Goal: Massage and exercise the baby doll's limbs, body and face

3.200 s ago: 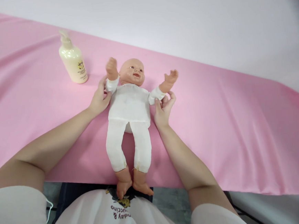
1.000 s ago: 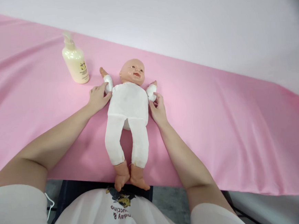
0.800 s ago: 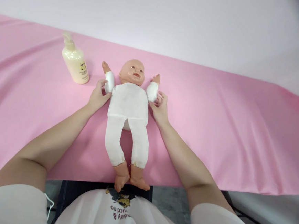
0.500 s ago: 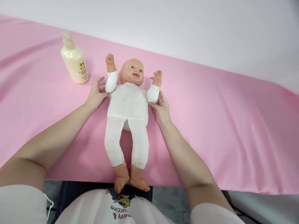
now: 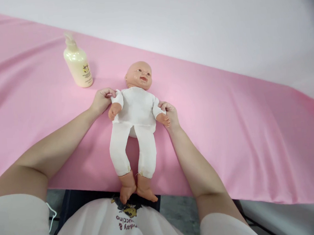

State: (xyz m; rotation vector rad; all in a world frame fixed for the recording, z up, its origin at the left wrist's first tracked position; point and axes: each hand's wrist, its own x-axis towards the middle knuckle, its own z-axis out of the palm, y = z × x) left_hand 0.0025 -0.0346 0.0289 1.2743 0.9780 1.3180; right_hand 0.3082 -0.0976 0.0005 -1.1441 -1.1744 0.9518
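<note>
A baby doll with a white cloth body lies on its back, its head away from me and its feet over the table's near edge. My left hand is closed on the doll's sleeve at the arm on the left, fingertips pinching the white cloth. On the other side my right hand holds the doll's other arm near the sleeve, thumb and fingers closed. Both doll arms point down beside its trunk. Parts of my fingers are hidden behind the doll's arms.
A cream pump bottle with a cow label stands beyond my left hand. Pink cloth covers the table, with folds at the right. Behind the table rises a white surface. The table's near edge runs close to my body.
Both doll arms have come down from raised beside the head to pointing toward its feet. My hands have gone from resting open by the arms to gripping them.
</note>
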